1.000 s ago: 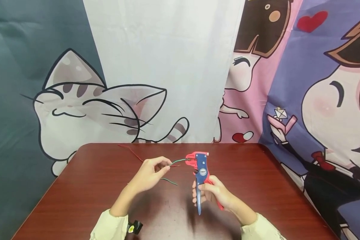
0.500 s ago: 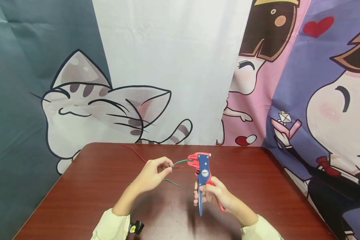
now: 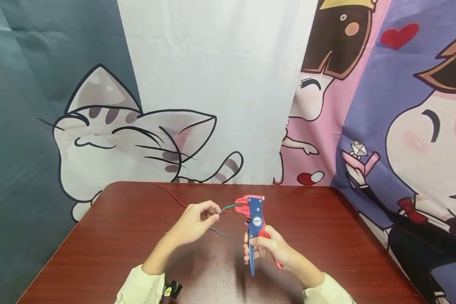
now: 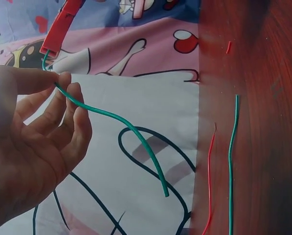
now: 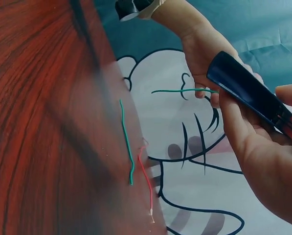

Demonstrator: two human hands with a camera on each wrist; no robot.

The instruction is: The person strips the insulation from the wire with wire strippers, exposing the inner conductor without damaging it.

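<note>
My left hand (image 3: 192, 221) pinches a green wire (image 3: 228, 207) fed into the wire stripper (image 3: 252, 219), whose handles my right hand (image 3: 270, 249) grips above the table (image 3: 110, 236).

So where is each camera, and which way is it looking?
Head: worn on the head, looking forward and down at the table; both hands show, the left hand pinching a green wire, the right hand gripping the wire stripper.
Left wrist: on the left wrist, looking past the fingers along the green wire to the stripper's red tip.
Right wrist: on the right wrist, looking across the blue handle at the left hand.
Shared: both wrist views show two loose wires lying on the table.
</note>
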